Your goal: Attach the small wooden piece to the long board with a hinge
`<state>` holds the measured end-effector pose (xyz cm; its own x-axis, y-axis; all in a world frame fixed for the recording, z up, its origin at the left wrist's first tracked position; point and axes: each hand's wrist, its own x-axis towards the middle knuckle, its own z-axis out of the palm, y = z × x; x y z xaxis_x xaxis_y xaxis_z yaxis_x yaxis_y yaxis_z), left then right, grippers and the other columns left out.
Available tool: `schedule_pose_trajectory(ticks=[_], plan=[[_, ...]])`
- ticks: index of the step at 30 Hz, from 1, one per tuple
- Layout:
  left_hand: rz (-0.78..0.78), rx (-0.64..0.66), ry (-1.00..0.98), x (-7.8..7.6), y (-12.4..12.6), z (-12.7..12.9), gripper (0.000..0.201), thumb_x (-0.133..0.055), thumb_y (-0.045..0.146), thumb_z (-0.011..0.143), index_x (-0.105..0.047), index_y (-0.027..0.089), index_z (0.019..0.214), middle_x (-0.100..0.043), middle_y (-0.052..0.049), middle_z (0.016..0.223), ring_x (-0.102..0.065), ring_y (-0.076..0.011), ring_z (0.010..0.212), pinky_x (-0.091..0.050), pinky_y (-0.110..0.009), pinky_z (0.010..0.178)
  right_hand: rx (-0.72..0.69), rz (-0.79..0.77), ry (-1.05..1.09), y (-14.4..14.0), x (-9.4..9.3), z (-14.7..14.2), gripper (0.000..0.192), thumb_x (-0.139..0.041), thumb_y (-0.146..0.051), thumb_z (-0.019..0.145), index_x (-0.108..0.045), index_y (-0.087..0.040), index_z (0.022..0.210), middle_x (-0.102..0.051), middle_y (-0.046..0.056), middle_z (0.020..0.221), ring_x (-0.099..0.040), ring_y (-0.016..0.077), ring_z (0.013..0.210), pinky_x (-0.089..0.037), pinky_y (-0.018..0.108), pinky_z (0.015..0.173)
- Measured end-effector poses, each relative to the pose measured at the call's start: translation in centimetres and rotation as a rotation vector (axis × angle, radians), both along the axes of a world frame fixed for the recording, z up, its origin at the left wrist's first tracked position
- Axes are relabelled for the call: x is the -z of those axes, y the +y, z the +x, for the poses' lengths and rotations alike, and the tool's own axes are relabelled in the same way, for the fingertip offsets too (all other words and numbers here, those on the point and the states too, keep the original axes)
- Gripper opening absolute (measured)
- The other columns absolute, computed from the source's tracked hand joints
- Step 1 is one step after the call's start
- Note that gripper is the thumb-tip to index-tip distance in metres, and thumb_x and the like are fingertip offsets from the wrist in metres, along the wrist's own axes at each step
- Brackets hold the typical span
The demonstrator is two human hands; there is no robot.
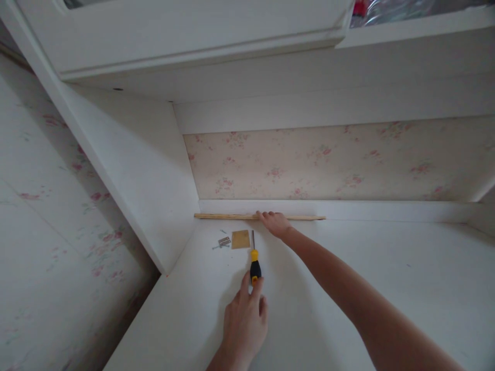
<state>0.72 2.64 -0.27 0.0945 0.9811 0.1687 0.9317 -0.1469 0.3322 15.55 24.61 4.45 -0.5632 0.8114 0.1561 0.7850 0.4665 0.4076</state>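
A yellow-and-black screwdriver [255, 269] lies on the white surface with its shaft pointing away from me. My left hand [246, 319] pinches the butt of its handle between the fingertips. Farther back, my right hand [275, 223] has its fingers closed over a long thin wooden strip [224, 216], which lies along the rear of the surface. Left of the screwdriver's shaft is a flat tan square piece [241, 239]. Beside that sit a small metal hinge [224, 240] and several screws [215, 248].
A white side panel [143, 149] rises at the left, with floral wallpaper [278, 159] behind. The white cabinet [201, 36] overhangs the surface. Clear plastic with a red part [390, 11] shows in its upper right opening. A low white ledge [386, 210] borders the back.
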Motion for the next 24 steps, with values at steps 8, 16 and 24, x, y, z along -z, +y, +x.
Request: schedule_pose_trajectory(ticks=[8,16,24], plan=[[0.014,0.007,-0.231,-0.7,0.9,-1.3,0.027,-0.034,0.026,0.092,-0.054,0.024,0.110,-0.056,-0.006,0.110,-0.061,-0.0144,0.092,-0.047,-0.024,0.076,0.027,0.045,0.037,-2.2,-2.9,1.3,0.032,-0.029,-0.009,0.089,-0.048,-0.014,0.115,-0.060,0.016,0.103,-0.060,0.0205,0.091,-0.047,0.032,0.073],[0.001,-0.014,-0.209,-0.5,0.3,-1.4,0.025,-0.029,0.022,0.093,-0.054,0.024,0.098,-0.053,-0.003,0.096,-0.059,-0.0107,0.073,-0.042,-0.020,0.063,0.102,0.115,0.057,-6.9,-7.0,8.2,0.037,-0.033,-0.005,0.085,-0.046,-0.016,0.118,-0.061,0.012,0.105,-0.060,0.0211,0.092,-0.045,0.030,0.067],[-0.184,-0.172,-0.736,-0.3,0.7,-2.3,0.036,-0.046,0.035,0.084,-0.054,0.017,0.114,-0.061,-0.011,0.101,-0.062,-0.0164,0.061,-0.045,-0.025,0.047,0.192,0.213,0.200,-15.7,-8.1,16.2,0.042,-0.036,-0.006,0.083,-0.049,-0.022,0.120,-0.064,0.006,0.110,-0.062,0.0168,0.089,-0.042,0.024,0.061]])
